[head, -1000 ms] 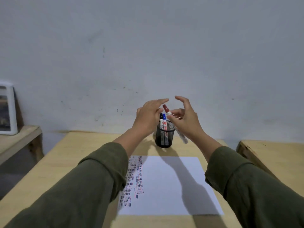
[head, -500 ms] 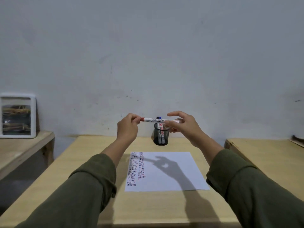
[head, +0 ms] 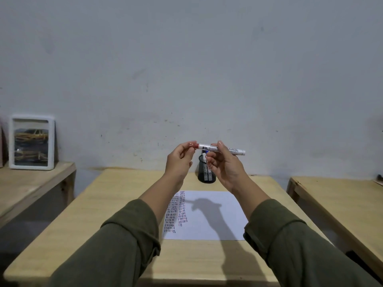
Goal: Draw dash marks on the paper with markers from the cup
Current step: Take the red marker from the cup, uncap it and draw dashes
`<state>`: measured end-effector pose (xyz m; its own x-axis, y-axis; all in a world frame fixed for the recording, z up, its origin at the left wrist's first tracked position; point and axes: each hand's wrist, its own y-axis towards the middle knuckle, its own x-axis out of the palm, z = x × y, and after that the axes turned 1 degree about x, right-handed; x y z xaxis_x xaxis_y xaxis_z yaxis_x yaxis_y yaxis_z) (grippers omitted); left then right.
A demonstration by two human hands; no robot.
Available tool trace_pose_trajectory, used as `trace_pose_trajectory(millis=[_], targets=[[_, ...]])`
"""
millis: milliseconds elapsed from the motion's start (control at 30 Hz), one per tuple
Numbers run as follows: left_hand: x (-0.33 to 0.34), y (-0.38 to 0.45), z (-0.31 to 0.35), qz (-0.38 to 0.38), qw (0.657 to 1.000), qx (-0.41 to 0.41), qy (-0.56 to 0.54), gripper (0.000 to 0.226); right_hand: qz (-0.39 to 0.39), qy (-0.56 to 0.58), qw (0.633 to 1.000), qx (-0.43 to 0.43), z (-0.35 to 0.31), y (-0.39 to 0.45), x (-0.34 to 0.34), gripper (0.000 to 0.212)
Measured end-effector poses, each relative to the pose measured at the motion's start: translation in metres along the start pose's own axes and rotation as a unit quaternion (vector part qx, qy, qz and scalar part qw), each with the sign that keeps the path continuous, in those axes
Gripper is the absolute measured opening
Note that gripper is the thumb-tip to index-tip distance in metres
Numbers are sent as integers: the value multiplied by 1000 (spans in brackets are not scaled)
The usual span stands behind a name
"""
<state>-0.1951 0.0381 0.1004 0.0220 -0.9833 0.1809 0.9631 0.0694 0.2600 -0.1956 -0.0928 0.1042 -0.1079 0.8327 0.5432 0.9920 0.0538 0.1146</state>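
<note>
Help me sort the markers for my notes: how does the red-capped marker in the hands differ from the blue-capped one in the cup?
The red-capped marker lies level in the air, held by the left hand at its cap and the right hand at its barrel; the blue-capped marker stands upright in the black mesh cup. One cap is red, the other blue. The first shows whole, the second partly hidden. Both have white printed barrels.

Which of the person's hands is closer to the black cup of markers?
Right, though only narrowly. The right hand overlaps the black cup from its right side, holding the marker above it. The left hand pinches the red cap, just left of the cup.
</note>
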Motion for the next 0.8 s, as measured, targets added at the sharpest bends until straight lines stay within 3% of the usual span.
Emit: trace_pose_trajectory(millis=[233,433,567,700,800], targets=[[2,3,-4,-54,988,-32,-138,22,15,79,997,23,12,7,5,21],[3,10,-16,31,986,-48,-158,16,3,80,997,9,22,12,7,19],[-9,15,-15,128,975,-73,-166,9,7,66,998,-11,28,11,0,19],[-45,10,-27,173,982,-63,31,15,20,17,1000,2,40,2,-19,12],[-69,-6,-52,157,959,-56,230,12,25,-26,998,45,56,-9,-28,14]])
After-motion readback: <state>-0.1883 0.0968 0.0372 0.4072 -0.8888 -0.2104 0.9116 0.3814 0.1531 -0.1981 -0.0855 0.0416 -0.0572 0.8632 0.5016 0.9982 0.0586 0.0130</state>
